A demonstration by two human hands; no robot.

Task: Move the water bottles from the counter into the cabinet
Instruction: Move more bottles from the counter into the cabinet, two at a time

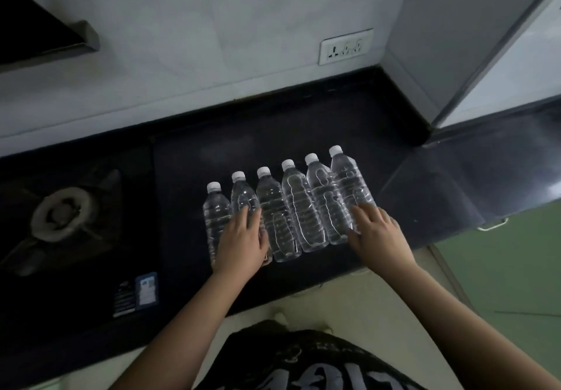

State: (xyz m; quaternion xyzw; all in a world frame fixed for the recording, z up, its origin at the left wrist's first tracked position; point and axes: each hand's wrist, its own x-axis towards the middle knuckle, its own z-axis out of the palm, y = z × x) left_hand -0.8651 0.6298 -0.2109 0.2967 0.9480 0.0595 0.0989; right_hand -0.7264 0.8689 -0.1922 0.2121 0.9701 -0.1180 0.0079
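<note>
Clear glossy plastic bottles (285,207), white caps (287,164), polished dark stone counter (303,122)

Nothing can be read: the stickers (136,294) on the stove (76,237) are blurred, the shirt (306,371) print is cut off, and the bottles (291,207) bear no labels.

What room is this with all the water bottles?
Most likely a home kitchen. There is a gas stove burner set in a dark stone counter, a wall socket above it, and six capped water bottles standing in a row.
</note>
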